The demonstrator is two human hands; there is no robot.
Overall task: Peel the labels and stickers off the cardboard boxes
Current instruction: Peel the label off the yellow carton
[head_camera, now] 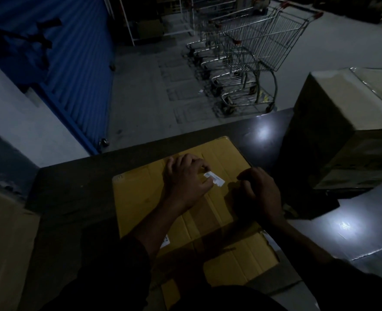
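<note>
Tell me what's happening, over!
Left hand picking at white label on flattened yellow box. Right hand pressing the box down beside it. Second label not yet peeled. Nothing blocking.

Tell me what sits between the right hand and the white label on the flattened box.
Nothing visible: only bare cardboard lies between the right hand and the white label, whose left end the left hand pinches.

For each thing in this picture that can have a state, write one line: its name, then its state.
flattened cardboard box: lying flat on the counter, under both hands.
white label: stuck on the box, one end at the left fingertips.
second label: on the box, partly hidden by the forearm.
left hand: fingers on the label.
right hand: resting curled on the box.
large box: upright, closed, taped.
shopping trolleys: nested, empty.
</note>
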